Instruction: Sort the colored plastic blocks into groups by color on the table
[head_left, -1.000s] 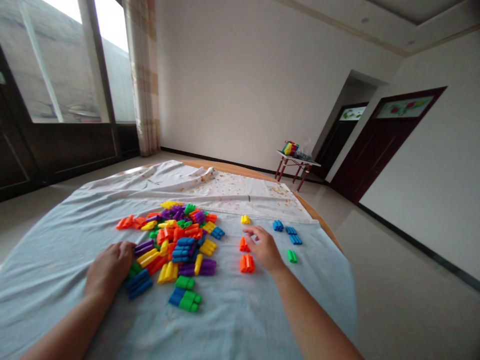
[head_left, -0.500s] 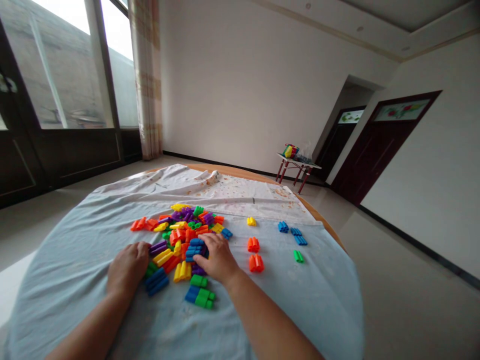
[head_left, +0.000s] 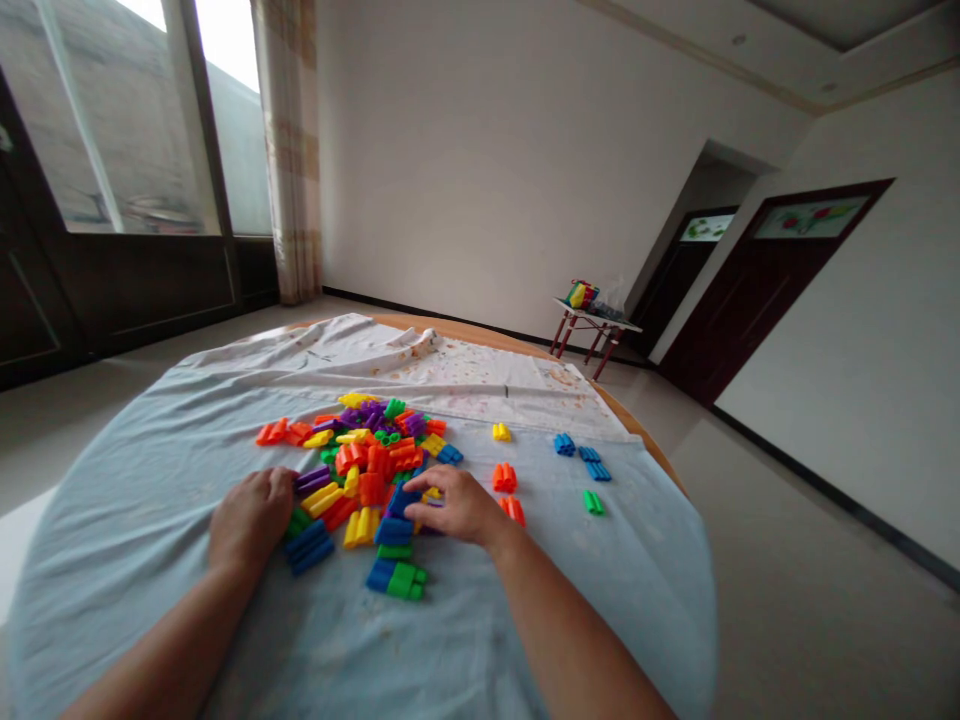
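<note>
A heap of plastic building blocks [head_left: 371, 460] in orange, yellow, purple, green and blue lies on the cloth-covered table. My left hand [head_left: 251, 515] rests palm down at the heap's left edge, fingers loosely bent, beside a purple block [head_left: 311, 481] and partly over green ones; no block shows in its grasp. My right hand [head_left: 461, 505] is at the heap's right side, its thumb and forefinger on a blue block [head_left: 402, 500]. Just below that lies another blue block [head_left: 393, 531]. Nearer me is a joined blue and green piece [head_left: 397, 578].
Right of the heap lie orange blocks [head_left: 505, 478], a yellow block [head_left: 502, 432], blue blocks [head_left: 564, 444] and a green block [head_left: 593, 502]. A patterned white cloth [head_left: 480, 375] covers the table's far part. Beyond stands a small table [head_left: 600, 322] with a colourful bag.
My right hand has shifted right, and the blue blocks under it have separated, one now nearer me over the green block. My left hand stays beside the heap. The view has tilted slightly.
</note>
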